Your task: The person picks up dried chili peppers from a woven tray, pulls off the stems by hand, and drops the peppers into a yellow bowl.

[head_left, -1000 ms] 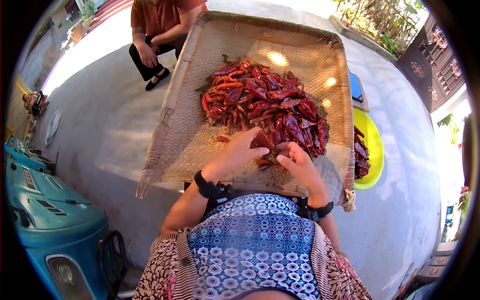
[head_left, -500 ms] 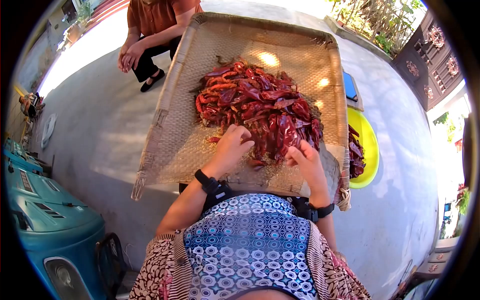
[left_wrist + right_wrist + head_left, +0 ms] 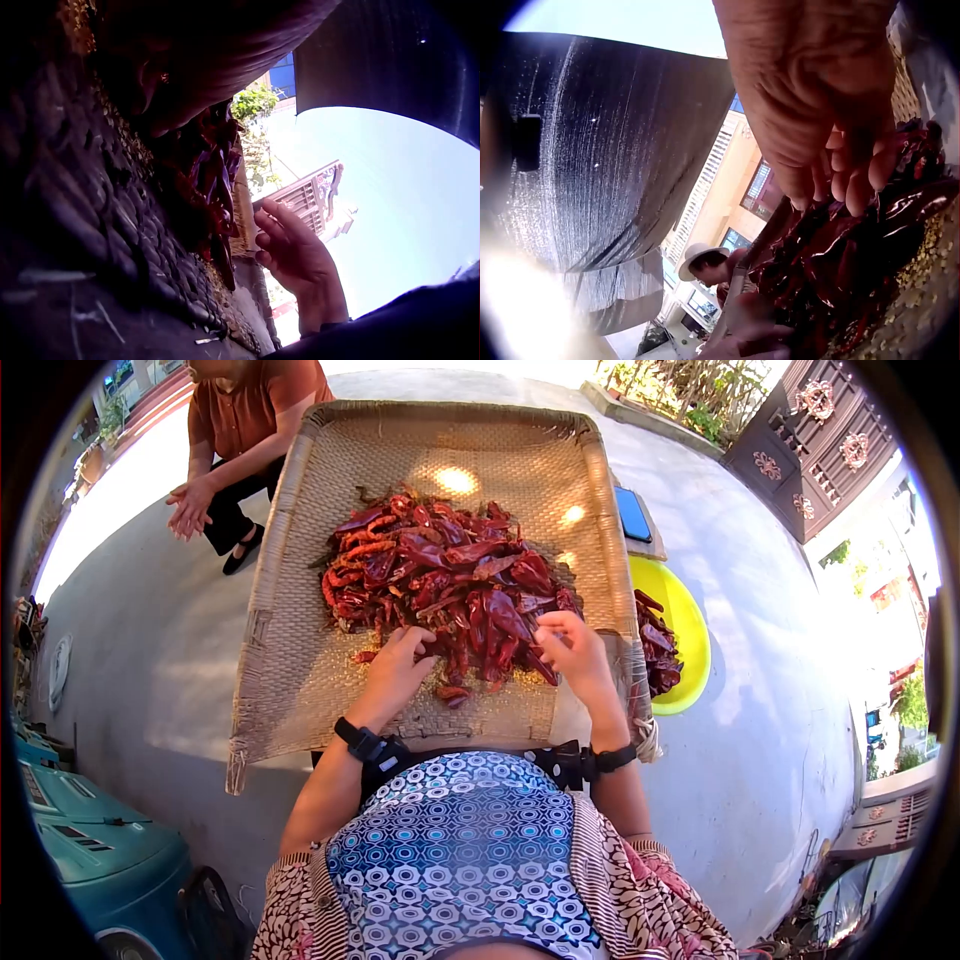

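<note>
A heap of dried red chili peppers (image 3: 440,565) lies on a woven bamboo tray (image 3: 290,690). My left hand (image 3: 395,678) is at the near left edge of the heap, thumb and forefinger apart, with nothing visible between them. Much of that hand is dark in the left wrist view. Over the right side of the heap is my right hand (image 3: 580,660), its fingers loosely bent and holding nothing. In the right wrist view its fingers (image 3: 857,184) hang down close over shiny peppers (image 3: 832,247). One loose pepper piece (image 3: 453,695) lies nearest my body.
Pale seeds (image 3: 922,262) are scattered on the weave. Right of the tray stands a yellow basin (image 3: 690,650) with more peppers, and behind it a blue flat object (image 3: 632,514). A person (image 3: 250,435) sits at the far left. Teal machinery (image 3: 100,840) stands at lower left.
Both hands were together at a red pepper piece; they have since parted, left hand to the heap's left edge, right hand to its right side. The head view has swung, shifting the tray leftward.
</note>
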### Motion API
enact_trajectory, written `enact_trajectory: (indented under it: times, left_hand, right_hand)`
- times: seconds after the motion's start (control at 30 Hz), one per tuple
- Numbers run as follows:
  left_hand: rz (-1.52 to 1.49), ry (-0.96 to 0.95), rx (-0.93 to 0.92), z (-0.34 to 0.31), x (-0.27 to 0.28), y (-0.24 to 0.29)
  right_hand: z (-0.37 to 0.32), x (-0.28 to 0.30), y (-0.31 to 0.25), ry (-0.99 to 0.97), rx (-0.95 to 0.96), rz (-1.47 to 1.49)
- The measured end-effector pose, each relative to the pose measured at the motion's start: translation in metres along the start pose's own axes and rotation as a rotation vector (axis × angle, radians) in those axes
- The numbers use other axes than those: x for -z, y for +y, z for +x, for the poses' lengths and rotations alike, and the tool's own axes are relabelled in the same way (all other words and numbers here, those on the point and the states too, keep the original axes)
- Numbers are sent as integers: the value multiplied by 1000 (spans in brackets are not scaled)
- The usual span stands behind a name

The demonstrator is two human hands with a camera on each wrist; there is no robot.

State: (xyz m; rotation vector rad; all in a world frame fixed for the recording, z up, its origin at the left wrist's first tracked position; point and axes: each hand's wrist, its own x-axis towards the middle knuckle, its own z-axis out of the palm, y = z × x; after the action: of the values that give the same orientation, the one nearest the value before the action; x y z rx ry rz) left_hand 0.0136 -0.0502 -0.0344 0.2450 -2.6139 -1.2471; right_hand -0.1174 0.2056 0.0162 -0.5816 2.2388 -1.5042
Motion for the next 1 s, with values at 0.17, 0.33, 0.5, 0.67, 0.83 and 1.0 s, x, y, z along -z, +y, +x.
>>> enact_trajectory:
  times: [0.17, 0.33, 0.5, 0.67, 0.83, 1.0]
  left_hand:
    - [-39, -41, 46, -2, 5, 7]
    - [-239, -22, 7, -2, 2, 2]
    - [-383, -31, -16, 0, 0, 12]
    - [-471, -72, 13, -1, 3, 27]
    - [-604, -4, 68, -3, 9, 50]
    - [-623, -216, 99, 1, 6, 29]
  right_hand:
    - [7, -42, 7, 210, 245, -644]
    - [9, -46, 1, 207, 169, -667]
    - [11, -47, 9, 281, 203, -665]
    - [8, -48, 6, 385, 325, -581]
    - [-13, -43, -13, 149, 399, -278]
    - [-17, -47, -5, -132, 259, -93]
